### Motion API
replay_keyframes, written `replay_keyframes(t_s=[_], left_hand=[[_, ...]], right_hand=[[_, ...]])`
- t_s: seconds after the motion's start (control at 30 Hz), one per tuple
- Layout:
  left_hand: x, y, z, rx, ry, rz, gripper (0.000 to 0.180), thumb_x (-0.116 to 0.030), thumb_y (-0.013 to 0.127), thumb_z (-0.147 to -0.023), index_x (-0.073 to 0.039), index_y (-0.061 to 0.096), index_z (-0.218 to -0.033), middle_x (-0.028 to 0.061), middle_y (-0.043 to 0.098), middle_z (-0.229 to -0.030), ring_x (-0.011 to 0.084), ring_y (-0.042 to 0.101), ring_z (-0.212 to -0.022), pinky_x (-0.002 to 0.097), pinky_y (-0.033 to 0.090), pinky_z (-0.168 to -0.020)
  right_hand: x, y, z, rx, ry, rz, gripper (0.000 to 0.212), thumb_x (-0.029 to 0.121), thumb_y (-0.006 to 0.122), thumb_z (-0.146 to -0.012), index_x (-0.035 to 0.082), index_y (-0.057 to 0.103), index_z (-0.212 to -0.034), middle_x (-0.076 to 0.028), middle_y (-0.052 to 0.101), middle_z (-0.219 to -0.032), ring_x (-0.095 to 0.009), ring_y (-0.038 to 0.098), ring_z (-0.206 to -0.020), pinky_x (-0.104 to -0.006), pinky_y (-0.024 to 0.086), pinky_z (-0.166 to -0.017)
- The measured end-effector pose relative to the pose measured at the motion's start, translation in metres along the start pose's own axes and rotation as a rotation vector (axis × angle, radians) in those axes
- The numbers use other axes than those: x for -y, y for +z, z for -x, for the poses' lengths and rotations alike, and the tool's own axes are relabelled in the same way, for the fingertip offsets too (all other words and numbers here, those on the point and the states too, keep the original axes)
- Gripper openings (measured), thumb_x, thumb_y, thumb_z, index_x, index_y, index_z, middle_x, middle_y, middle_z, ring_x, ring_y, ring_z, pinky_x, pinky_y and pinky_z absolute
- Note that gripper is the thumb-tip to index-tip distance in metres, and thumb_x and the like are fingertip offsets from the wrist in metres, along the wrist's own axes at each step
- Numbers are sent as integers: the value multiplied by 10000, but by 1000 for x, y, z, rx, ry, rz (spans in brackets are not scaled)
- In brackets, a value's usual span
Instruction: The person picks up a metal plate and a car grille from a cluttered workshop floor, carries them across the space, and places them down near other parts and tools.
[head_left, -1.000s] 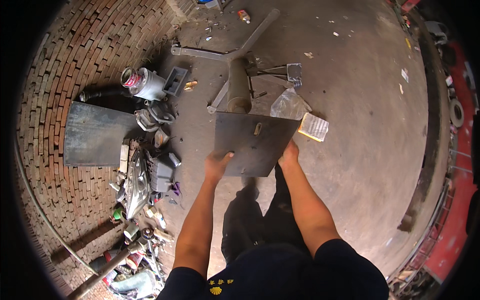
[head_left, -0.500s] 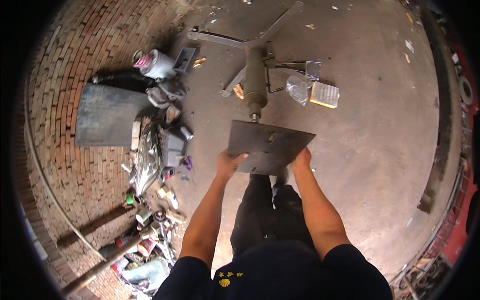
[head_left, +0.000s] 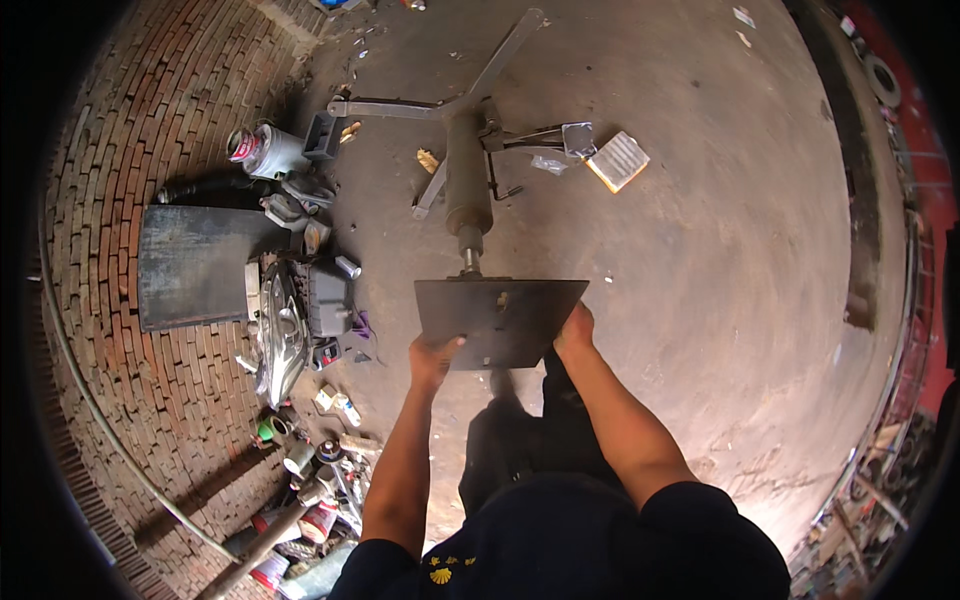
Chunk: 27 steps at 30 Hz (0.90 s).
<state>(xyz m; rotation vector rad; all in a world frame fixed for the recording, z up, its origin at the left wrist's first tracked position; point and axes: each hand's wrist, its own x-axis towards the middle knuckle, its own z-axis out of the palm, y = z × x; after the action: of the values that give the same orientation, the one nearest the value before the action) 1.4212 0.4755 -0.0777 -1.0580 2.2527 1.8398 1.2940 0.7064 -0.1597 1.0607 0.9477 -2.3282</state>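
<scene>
In front of me is a dark flat metal plate, its upper face towards me. My left hand grips its near left corner, with the thumb on top. My right hand is closed round the right edge, most of its fingers hidden beneath. Just past the plate's far edge a shiny rod meets a thick grey cylinder jack with spread metal legs. Whether the plate is fastened to the rod cannot be made out.
Beyond the jack lie a white-and-orange packet and a scrap of clear plastic. Along the brick wall on the left stand a dark panel, a headlight, a metal canister and scrap parts.
The plate has turned a little, so its far edge now runs nearly level. Both hands keep their hold on it. My view has shifted, moving the jack and plate leftward in the picture.
</scene>
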Motion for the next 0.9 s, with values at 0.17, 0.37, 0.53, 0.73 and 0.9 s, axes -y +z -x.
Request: replay_keyframes(t_s=[0.17,0.37,0.53,0.73,0.9], left_hand=[[10,-43,49,71,1,-22,404,-220,841,-760,40,671,-1019,93,721,-973,142,651,-857,290,510,-798],[13,-100,85,70,104,-131,370,-267,836,-764,34,695,-926,89,726,-890,127,639,-794,280,510,-733],[4,-165,68,61,141,-300,376,-328,842,-742,17,698,-784,18,669,-725,99,557,-666,276,468,-626],[4,-211,43,82,217,-364,540,-500,781,-772,20,669,-866,-9,634,-778,101,523,-731,284,443,-664],[-2,-219,21,111,140,-444,624,-543,768,-766,52,669,-927,42,662,-808,122,551,-768,300,468,-708]], right_hand=[[-48,-32,65,-59,3,-89,310,282,552,-972,5,622,-1093,-73,659,-986,-197,652,-802,-334,553,-698],[-97,-31,138,-173,31,-225,212,265,591,-948,71,674,-963,-32,636,-846,-161,598,-713,-302,478,-593],[-160,-6,184,-206,-65,34,330,334,540,-966,32,641,-878,-76,607,-755,-161,551,-679,-328,431,-611],[-172,34,214,-148,-171,241,463,345,528,-978,-13,585,-690,-99,590,-607,-167,527,-536,-334,405,-525],[-158,49,216,-105,-193,441,481,340,510,-993,-22,583,-684,-81,587,-591,-156,538,-543,-330,413,-544]])
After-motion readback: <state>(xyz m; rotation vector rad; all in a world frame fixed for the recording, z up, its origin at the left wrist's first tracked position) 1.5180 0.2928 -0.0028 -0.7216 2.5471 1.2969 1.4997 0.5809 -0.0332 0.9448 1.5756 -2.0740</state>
